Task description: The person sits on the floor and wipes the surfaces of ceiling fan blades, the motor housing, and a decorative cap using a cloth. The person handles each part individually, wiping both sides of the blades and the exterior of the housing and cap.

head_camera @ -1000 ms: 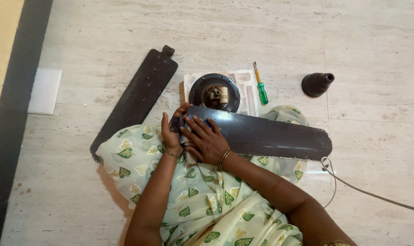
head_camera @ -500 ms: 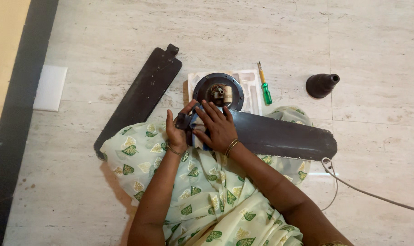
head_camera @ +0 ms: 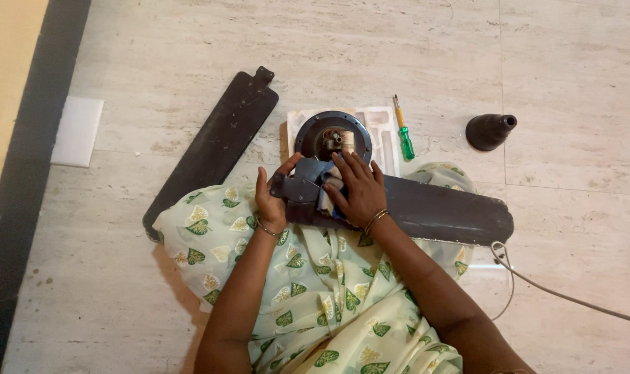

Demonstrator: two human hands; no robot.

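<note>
Both hands work a dark fan blade across my lap on the floor: left hand grips its bracket end, right hand presses a cloth flat on it.

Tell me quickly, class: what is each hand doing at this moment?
Left hand: closed in a grip on the bracket end of the dark fan blade.
Right hand: fingers spread, pressing a bluish cloth flat on the blade.
</note>
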